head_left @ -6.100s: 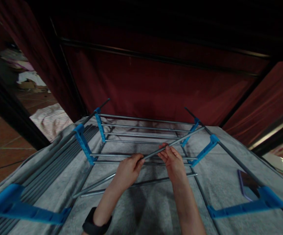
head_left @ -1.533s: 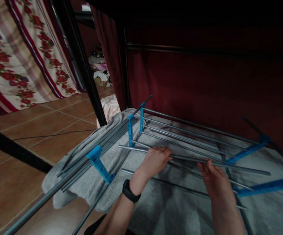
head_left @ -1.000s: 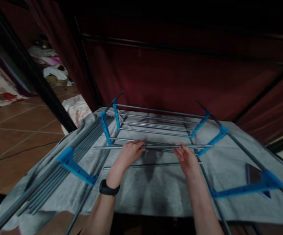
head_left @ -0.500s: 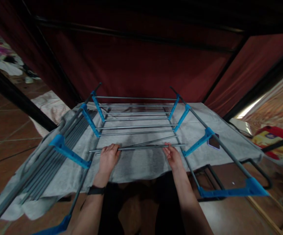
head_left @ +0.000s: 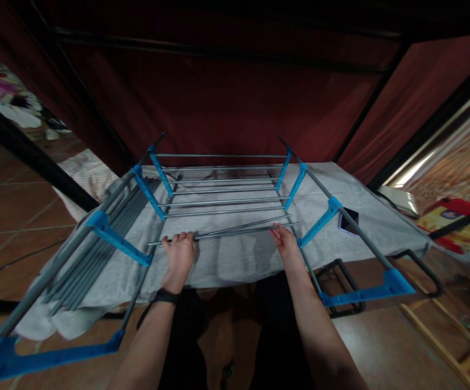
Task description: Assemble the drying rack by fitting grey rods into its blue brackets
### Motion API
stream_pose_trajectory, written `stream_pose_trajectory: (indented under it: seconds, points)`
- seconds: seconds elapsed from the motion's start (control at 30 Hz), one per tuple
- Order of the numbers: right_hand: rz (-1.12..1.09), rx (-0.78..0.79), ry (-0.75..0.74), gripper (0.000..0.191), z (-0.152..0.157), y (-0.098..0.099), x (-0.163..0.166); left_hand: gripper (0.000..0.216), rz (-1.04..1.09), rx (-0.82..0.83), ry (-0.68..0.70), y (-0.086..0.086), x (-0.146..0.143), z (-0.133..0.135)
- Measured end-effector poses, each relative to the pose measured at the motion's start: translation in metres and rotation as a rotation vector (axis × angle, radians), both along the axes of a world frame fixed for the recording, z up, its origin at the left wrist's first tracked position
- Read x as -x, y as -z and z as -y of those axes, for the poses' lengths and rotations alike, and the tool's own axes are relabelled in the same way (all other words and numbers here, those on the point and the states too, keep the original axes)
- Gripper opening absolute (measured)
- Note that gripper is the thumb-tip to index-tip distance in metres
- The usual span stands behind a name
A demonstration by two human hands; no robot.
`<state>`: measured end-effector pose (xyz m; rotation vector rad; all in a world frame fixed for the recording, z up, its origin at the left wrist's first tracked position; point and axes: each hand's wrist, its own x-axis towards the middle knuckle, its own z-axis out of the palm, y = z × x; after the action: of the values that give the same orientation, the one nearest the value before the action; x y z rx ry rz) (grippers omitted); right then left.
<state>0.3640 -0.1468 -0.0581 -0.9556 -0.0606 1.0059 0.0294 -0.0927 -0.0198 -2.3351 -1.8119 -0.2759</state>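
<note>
A rack of grey metal tubes with blue plastic brackets lies on a grey cloth, with several crossbars fitted across its far part. My left hand is wrapped over loose grey rods near their left ends. Two of these rods show, crossing at a narrow angle. At the right, the fingertips of my right hand pinch the nearer rod close to its end, beside a blue bracket. The rod ends lie near the side tubes; whether they touch the brackets I cannot tell.
Several more grey rods lie in a row on the cloth at the left. A phone rests beyond the right side tube. Red fabric on a dark frame hangs behind. A red and yellow package is at far right.
The view has shifted a little. Both hands keep their hold, and the rods now slant slightly more, right ends farther from me. One rod's left end no longer shows past my left hand.
</note>
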Motion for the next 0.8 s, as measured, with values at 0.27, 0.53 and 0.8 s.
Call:
stream_pose_trajectory:
  seconds: [0.27,0.53,0.8]
  points:
    - [-0.052,0.043,0.032,0.014,-0.04,-0.003,-0.015,0.031,0.061,-0.091,-0.122,-0.006,-0.004,-0.033]
    - [-0.025,0.06,0.101,0.016,-0.045,0.001,-0.034,0.035,0.128,-0.034,-0.252,0.004,0.001,-0.065]
    - [0.066,0.112,0.092,0.01,-0.054,-0.012,-0.037,0.036,0.205,0.099,-0.375,-0.002,0.011,-0.075]
